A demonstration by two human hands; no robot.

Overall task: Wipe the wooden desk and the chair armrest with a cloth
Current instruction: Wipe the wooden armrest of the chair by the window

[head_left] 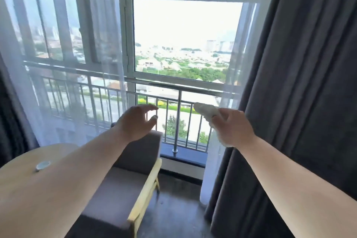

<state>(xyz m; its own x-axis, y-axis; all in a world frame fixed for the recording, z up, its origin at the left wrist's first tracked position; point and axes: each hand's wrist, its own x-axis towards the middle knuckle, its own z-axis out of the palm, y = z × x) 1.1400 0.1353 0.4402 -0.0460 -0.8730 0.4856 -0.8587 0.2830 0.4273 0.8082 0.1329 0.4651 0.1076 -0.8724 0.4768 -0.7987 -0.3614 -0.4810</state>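
- At the near left, under my left forearm, sits the wooden desk [56, 153], a pale rounded top with one small round metal object [42, 165] on it. I see no wet streak or wiped patch on it, so I cannot tell whether it has been cleaned.
- Just right of the desk is the grey chair [123, 185]. Its light wooden armrest [146, 185] runs along the right side of the seat, from near to far. It looks dry and plain, with nothing to show a wipe.
- Right of the chair is the dark floor [177, 208].
- Farther out, my left hand [135, 123] is raised above the chair back. Its fingers are spread and loosely curved, and it holds nothing.
- Level with it on the right, my right hand [234, 129] grips the white cloth [206, 111]. The cloth is bunched in my fingers, with one end poking out towards the left. It is up in the air, well apart from both the desk and the armrest.
- Beyond both hands are the metal railing [179, 94] and the window [185, 40], with a sheer curtain [58, 63] on the left and a dark curtain [299, 83] on the right.
- My judgement is that no wiping is under way, since the cloth touches neither surface. As far as I can see, both the desk and the armrest are left to do, and the cloth must come down and to the left to reach either.
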